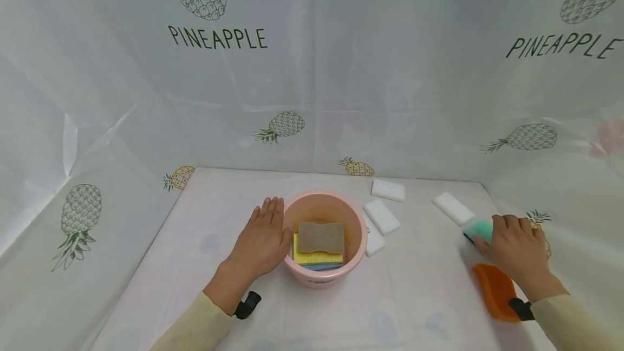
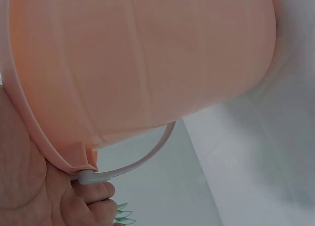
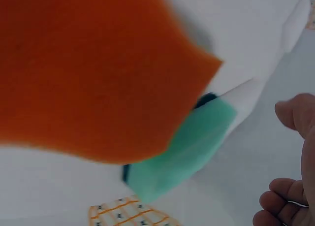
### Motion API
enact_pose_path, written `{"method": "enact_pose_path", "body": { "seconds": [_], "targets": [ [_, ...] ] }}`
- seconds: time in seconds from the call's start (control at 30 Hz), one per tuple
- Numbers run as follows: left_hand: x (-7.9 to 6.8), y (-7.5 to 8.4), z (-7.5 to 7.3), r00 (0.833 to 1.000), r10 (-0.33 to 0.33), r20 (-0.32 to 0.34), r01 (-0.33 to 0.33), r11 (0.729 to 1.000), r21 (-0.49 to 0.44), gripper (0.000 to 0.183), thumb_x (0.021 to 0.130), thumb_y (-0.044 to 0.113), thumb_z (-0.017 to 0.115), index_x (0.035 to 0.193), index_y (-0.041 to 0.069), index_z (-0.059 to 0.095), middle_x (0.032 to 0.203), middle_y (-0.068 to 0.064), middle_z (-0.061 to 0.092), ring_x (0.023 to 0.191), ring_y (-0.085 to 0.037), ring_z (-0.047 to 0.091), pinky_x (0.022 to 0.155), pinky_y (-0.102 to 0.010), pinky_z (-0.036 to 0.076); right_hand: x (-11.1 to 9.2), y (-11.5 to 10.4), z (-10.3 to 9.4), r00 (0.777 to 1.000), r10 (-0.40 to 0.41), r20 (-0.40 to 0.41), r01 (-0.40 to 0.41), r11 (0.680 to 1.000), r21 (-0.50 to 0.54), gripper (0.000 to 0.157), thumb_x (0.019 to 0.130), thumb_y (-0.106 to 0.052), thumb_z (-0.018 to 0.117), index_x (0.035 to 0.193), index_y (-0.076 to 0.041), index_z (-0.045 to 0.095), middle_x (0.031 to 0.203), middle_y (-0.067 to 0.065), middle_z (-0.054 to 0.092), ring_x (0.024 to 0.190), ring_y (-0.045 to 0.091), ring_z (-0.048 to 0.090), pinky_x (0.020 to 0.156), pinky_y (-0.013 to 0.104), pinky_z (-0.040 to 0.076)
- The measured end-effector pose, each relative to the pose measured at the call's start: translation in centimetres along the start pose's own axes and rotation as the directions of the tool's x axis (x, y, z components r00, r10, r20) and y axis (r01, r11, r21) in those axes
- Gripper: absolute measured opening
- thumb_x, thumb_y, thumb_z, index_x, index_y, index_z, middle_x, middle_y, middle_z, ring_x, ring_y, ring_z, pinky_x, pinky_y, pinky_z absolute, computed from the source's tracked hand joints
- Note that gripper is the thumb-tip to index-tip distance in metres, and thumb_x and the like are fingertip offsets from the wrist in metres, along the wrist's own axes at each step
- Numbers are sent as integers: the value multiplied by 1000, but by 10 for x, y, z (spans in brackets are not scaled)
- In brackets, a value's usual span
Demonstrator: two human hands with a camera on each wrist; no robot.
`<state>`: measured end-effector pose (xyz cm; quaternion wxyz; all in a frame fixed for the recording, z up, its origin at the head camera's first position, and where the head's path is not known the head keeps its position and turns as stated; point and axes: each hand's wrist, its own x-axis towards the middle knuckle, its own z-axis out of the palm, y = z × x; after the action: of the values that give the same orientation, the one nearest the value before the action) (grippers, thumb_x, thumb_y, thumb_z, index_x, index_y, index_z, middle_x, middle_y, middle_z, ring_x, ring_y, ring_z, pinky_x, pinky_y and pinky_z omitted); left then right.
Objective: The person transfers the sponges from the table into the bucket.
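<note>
My left hand (image 1: 260, 242) rests with straight fingers along the left side of a pink bucket (image 1: 318, 195), its palm against the rim. In the left wrist view, fingers lie beside the grey handle (image 2: 142, 162) where it joins the bucket. Inside the bucket a tan sponge (image 1: 320, 238) lies over a yellow sponge (image 1: 317, 258) and a blue sponge (image 1: 324, 267). At the right my right hand (image 1: 520, 248) hovers close over a green sponge (image 1: 479, 232) with a dark underside, thumb and fingers apart around nothing. An orange sponge (image 1: 494, 291) is below that wrist, large in the right wrist view.
Several white sponges lie on the pale table cover (image 1: 414, 297): one at the back (image 1: 388, 190), two close to the bucket's right side, and one white sponge (image 1: 453, 208) behind the green one. A pineapple-print sheet (image 1: 341, 80) hangs behind and at both sides.
</note>
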<state>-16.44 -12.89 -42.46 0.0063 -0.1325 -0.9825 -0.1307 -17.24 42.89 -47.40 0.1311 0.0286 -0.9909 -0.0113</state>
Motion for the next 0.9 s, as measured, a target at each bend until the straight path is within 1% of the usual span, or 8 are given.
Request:
{"method": "enact_pose_path", "body": {
  "seconds": [0.1,0.2,0.33,0.47,0.7,0.9],
  "targets": [
    [0,0,0,1000,-2,-3,2,1000,0,72,111,40,40,165,-5,25,171,-22,29,162,-38,21,132,-54,19,-4,12,5,996,32,85,-32,999,-2,82,84,-43,85,126,20,52,122,43,53,108,61,42,82,80,39],
    [0,1,-1,1000,-9,-3,9,1000,-6,72,111,39,42,165,-5,25,172,-22,28,162,-38,21,132,-54,18,-8,24,11,982,66,174,-68,998,5,88,85,-51,81,127,20,50,122,44,50,108,62,40,80,79,38],
    [0,2,-1,1000,-16,-2,16,1000,-5,72,110,39,44,165,-5,24,172,-22,28,162,-37,21,132,-55,18,-12,37,18,967,81,241,-86,996,12,89,88,-57,77,124,20,51,118,43,50,106,62,39,75,75,38],
    [0,2,-1,1000,-15,0,15,1000,-2,72,111,39,43,165,-5,25,172,-22,28,162,-37,21,132,-54,18,-12,46,24,957,94,273,-102,995,16,85,90,-58,74,118,20,53,111,43,53,101,60,41,71,71,38],
    [0,1,0,1000,-5,9,5,1000,3,73,111,40,40,165,-5,24,172,-22,28,162,-38,21,132,-54,18,-9,50,29,939,122,322,-142,989,38,90,90,-64,72,115,20,51,105,42,55,98,61,44,74,73,37],
    [0,1,1,1000,-1,-7,1,1000,-2,72,111,39,41,164,-6,25,171,-23,29,162,-38,22,132,-54,19,-8,50,32,938,132,320,-161,985,68,92,89,-69,70,110,18,52,100,38,54,96,61,42,76,72,36]
  ]
}}
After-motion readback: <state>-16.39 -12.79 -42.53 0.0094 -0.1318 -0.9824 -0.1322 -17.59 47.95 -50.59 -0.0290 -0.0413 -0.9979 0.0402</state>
